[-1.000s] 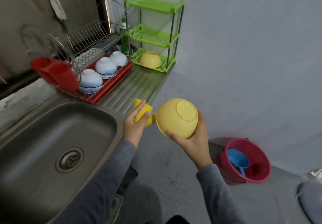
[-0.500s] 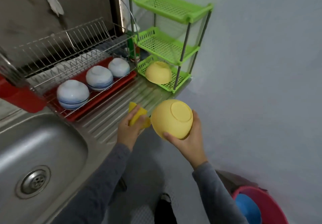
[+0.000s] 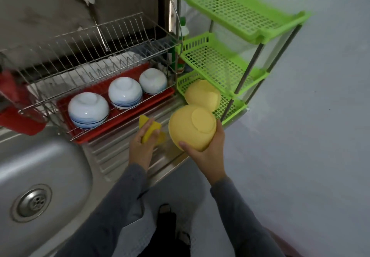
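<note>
Over the ribbed drainboard [image 3: 128,146], my right hand [image 3: 208,152] grips a yellow bowl [image 3: 192,126] upside down, just before the green rack [image 3: 236,108] holding a second yellow bowl [image 3: 202,94]; my left hand [image 3: 141,148] clutches a yellow sponge [image 3: 150,130].

right hand [image 3: 208,152] holds an upturned yellow bowl [image 3: 192,126] near the green rack [image 3: 236,88]; left hand [image 3: 142,146] grips a yellow sponge [image 3: 149,129].

I can read no writing anywhere here. The only label is on the green bottle [image 3: 180,64] at the back edge of the counter [image 3: 120,150], between my dish rack [image 3: 100,42] and green shelf [image 3: 258,36], and it's too blurred.
</note>
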A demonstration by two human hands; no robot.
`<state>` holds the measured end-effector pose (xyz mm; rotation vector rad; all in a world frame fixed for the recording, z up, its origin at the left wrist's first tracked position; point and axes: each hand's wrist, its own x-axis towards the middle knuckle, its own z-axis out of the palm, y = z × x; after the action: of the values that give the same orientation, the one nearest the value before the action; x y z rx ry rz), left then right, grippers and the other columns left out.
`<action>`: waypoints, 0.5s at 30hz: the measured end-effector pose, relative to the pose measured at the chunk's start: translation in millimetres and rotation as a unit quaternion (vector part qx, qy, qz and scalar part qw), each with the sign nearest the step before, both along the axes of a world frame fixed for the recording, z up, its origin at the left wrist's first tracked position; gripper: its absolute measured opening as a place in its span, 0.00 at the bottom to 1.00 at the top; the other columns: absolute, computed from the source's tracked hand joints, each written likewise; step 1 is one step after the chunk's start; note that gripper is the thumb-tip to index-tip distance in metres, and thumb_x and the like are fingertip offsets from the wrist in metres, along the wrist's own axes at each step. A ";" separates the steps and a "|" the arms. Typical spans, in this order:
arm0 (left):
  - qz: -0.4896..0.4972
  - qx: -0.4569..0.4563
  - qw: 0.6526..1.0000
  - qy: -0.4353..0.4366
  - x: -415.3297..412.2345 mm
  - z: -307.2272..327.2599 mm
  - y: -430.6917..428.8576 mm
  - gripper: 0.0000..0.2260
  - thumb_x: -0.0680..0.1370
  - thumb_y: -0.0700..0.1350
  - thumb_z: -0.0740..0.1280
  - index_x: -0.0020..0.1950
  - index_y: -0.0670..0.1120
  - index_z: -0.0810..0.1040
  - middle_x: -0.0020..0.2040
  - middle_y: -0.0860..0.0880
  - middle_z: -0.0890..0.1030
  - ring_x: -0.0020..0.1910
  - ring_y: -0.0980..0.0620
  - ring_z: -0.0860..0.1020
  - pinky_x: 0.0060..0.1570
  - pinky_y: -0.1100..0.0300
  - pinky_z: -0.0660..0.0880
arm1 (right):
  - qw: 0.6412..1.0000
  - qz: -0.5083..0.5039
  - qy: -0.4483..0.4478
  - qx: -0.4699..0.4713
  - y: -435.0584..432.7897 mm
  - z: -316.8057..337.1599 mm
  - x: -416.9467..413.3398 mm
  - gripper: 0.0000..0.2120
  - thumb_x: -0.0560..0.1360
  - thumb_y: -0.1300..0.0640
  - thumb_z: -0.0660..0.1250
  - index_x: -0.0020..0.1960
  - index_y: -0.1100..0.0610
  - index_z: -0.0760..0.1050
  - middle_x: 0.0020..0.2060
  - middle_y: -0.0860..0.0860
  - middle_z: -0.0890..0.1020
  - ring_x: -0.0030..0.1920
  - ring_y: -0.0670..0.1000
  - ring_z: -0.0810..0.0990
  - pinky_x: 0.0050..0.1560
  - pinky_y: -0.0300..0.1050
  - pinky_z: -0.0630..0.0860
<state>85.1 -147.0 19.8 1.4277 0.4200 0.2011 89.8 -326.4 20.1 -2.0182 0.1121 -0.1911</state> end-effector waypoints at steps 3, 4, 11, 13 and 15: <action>0.015 -0.006 1.000 0.002 23.0 -5.5 7.7 0.17 0.78 0.44 0.71 0.62 0.63 0.78 0.68 0.55 0.74 0.62 0.59 0.75 0.63 0.60 0.74 | 1.000 -0.012 0.003 -0.002 12.0 -1.8 34.6 0.62 0.59 0.34 0.79 0.80 0.57 0.51 0.75 0.54 0.60 0.75 0.53 0.60 0.76 0.58 0.61; 0.014 -0.001 1.000 0.001 30.2 -6.0 9.3 0.17 0.79 0.43 0.71 0.63 0.62 0.78 0.68 0.55 0.74 0.64 0.57 0.75 0.63 0.61 0.73 | 1.000 -0.016 0.004 0.000 15.8 -1.7 45.4 0.61 0.59 0.37 0.81 0.80 0.57 0.51 0.76 0.54 0.59 0.75 0.53 0.59 0.76 0.56 0.60; -0.017 0.031 0.999 -0.010 78.3 -16.5 14.8 0.17 0.79 0.41 0.69 0.65 0.59 0.76 0.72 0.51 0.72 0.68 0.54 0.72 0.66 0.64 0.71 | 0.997 -0.075 0.012 -0.008 32.9 -13.7 110.5 0.62 0.62 0.39 0.81 0.80 0.55 0.47 0.78 0.55 0.53 0.78 0.55 0.53 0.78 0.56 0.54; -0.029 0.032 0.999 0.000 90.3 -18.0 12.8 0.18 0.79 0.42 0.69 0.64 0.61 0.76 0.72 0.52 0.72 0.68 0.55 0.72 0.69 0.59 0.69 | 0.996 -0.094 0.010 -0.003 33.3 -16.2 122.8 0.61 0.62 0.40 0.82 0.80 0.55 0.48 0.78 0.55 0.53 0.77 0.52 0.54 0.77 0.50 0.52; -0.040 0.033 0.999 -0.004 100.8 -16.4 9.4 0.18 0.80 0.41 0.69 0.64 0.60 0.76 0.70 0.52 0.72 0.65 0.58 0.73 0.67 0.63 0.70 | 0.994 -0.112 0.004 0.004 31.4 -17.7 132.5 0.58 0.62 0.43 0.83 0.79 0.56 0.50 0.76 0.55 0.54 0.72 0.45 0.54 0.74 0.42 0.50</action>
<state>185.9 -137.7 3.4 1.5050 0.3519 0.1579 222.3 -294.9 2.4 -1.9965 0.3445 -0.3240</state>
